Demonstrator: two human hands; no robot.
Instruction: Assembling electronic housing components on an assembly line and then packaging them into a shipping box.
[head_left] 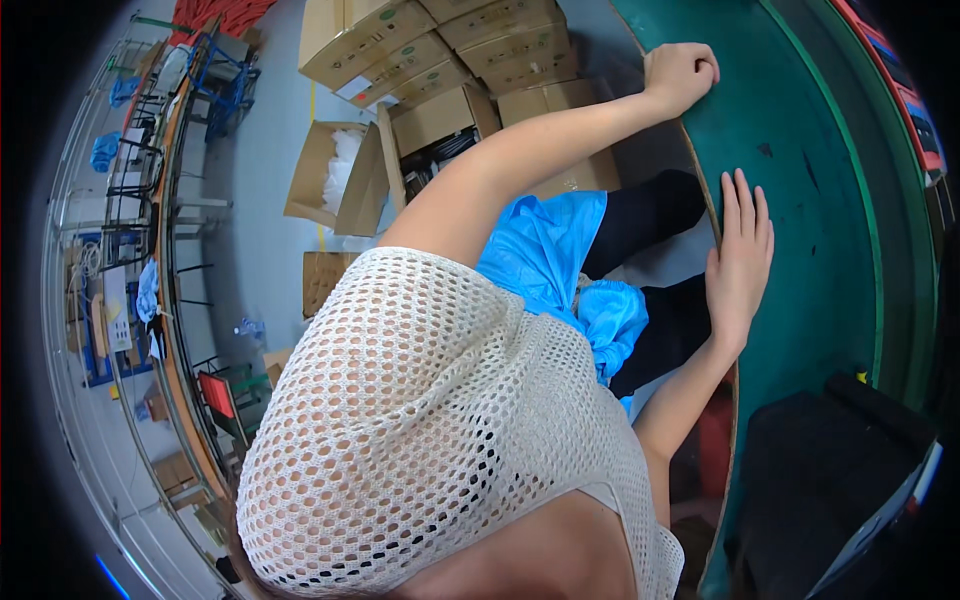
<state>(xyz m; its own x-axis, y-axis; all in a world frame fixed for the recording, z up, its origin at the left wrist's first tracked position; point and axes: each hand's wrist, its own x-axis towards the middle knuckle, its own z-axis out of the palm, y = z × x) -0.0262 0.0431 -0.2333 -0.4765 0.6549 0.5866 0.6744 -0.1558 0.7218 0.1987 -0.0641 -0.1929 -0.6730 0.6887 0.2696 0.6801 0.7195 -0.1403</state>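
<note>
My left hand [683, 78] is curled into a loose fist and rests on the green tabletop [800, 290] near its edge. Nothing shows between its fingers, though the palm side is turned away. Closer to me along the same edge, my right hand [741, 235] lies flat with its fingers stretched out and slightly apart, holding nothing. Dark marks spot the green surface beyond the fingertips. A thin blue garment [545, 245] is bunched round my waist, over black-clad legs [645, 215] that reach under the table.
A bulky black object [825, 470] stands on the table at the lower right. Red bins [905, 110] line the far right. Cardboard boxes [440, 45] are stacked behind my left arm, and an open carton [325, 185] holds white plastic. A long bench [165, 250] runs along the left.
</note>
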